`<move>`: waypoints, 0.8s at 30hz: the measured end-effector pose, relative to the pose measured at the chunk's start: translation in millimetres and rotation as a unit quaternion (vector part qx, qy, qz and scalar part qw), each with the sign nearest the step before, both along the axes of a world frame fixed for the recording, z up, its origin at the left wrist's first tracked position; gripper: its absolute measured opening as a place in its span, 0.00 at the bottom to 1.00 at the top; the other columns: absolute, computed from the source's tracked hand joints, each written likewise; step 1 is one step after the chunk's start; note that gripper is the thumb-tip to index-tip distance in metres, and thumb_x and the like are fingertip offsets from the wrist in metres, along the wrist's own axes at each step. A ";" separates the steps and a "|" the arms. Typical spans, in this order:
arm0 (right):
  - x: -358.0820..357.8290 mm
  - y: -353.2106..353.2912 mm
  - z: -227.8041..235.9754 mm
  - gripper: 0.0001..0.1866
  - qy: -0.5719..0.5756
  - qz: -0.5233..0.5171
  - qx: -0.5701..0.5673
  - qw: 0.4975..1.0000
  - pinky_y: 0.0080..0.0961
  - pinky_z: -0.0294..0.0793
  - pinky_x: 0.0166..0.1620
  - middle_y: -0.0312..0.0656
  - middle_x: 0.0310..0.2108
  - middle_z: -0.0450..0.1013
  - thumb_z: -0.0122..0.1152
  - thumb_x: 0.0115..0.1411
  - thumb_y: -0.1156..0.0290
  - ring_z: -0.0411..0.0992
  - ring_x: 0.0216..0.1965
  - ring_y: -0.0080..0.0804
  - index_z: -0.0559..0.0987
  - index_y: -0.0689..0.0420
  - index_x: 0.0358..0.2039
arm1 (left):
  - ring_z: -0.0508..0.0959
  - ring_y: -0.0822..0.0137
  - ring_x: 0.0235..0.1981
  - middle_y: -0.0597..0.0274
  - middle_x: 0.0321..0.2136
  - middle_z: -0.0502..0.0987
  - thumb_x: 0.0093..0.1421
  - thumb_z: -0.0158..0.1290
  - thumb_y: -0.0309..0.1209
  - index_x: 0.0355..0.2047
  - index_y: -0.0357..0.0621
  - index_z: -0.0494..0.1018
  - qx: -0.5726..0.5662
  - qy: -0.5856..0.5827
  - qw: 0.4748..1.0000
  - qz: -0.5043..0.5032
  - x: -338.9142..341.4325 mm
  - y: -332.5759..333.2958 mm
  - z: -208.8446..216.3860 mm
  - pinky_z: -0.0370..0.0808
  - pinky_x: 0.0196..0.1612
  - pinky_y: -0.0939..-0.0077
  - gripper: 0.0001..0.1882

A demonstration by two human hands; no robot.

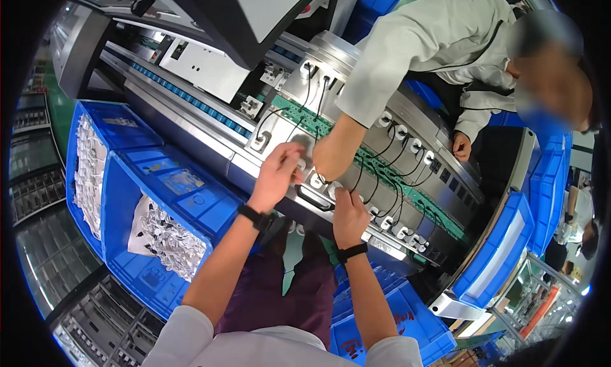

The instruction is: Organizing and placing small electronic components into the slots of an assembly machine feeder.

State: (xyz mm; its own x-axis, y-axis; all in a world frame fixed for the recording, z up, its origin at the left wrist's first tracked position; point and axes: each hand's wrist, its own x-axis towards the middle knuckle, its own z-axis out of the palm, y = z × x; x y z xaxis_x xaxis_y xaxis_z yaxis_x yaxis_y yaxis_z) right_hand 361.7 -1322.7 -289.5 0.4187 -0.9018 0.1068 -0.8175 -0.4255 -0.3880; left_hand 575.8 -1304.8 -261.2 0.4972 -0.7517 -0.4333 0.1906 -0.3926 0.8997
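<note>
A metal fixture plate (pixel 293 87) carries a green circuit-board strip (pixel 375 166), with black wires running from it to white plug-like housings (pixel 401 131) in rows on both sides. My left hand (pixel 278 176) is over the near edge, fingers curled in beside a co-worker's hand (pixel 332 154); what they hold, if anything, is hidden. My right hand (pixel 350 219) is closed at the near row, its fingertips by a white housing (pixel 334 189). Whether it grips that housing is not visible. A black handle (pixel 315 198) lies between my hands.
Blue bins (pixel 153 208) filled with small white parts (pixel 167 236) stand at left. A co-worker in a light jacket (pixel 407 42) leans in from the far side. A dark machine cover (pixel 235 23) overhangs the conveyor (pixel 172 87). More blue bins (pixel 496 252) are at right.
</note>
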 end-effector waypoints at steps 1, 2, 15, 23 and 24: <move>1.1 0.0 0.1 0.06 -0.007 -0.005 0.005 1.000 0.36 0.75 0.28 0.39 0.30 0.75 0.63 0.59 0.76 0.77 0.28 0.43 0.81 0.50 0.36 | 0.76 0.72 0.25 0.65 0.35 0.78 0.70 0.55 0.34 0.52 0.40 0.74 0.025 0.115 0.993 0.007 -1.4 -8.7 -0.4 0.74 0.27 0.71 0.14; 2.3 0.2 0.2 0.05 -0.013 -0.010 0.009 1.000 0.36 0.75 0.28 0.39 0.30 0.76 0.63 0.60 0.76 0.77 0.27 0.43 0.81 0.50 0.36 | 0.74 0.75 0.24 0.67 0.33 0.76 0.71 0.54 0.35 0.50 0.40 0.74 0.050 0.229 0.972 0.013 -0.9 -17.6 -0.9 0.71 0.25 0.75 0.14; 0.1 4.0 -7.9 0.06 -0.012 -0.024 0.009 1.000 0.36 0.76 0.28 0.38 0.34 0.76 0.66 0.63 0.71 0.77 0.28 0.44 0.80 0.48 0.40 | 0.69 0.82 0.25 0.72 0.30 0.74 0.67 0.59 0.32 0.42 0.41 0.77 0.095 0.059 0.972 -0.206 33.1 9.5 17.6 0.65 0.24 0.85 0.08; -1.6 5.9 -13.0 0.06 -0.012 -0.029 0.010 0.999 0.36 0.76 0.29 0.39 0.34 0.76 0.66 0.63 0.71 0.77 0.28 0.45 0.79 0.50 0.40 | 0.78 0.75 0.33 0.64 0.33 0.78 0.63 0.61 0.23 0.38 0.35 0.76 0.023 0.053 0.982 -0.181 21.2 32.3 10.7 0.79 0.35 0.78 0.06; -0.8 5.4 -13.6 0.06 -0.016 -0.030 0.011 0.999 0.36 0.76 0.29 0.40 0.34 0.76 0.66 0.63 0.71 0.77 0.28 0.45 0.79 0.51 0.40 | 0.78 0.75 0.33 0.64 0.33 0.78 0.63 0.61 0.23 0.38 0.35 0.76 0.023 0.054 0.982 -0.182 17.0 29.7 3.2 0.79 0.35 0.78 0.06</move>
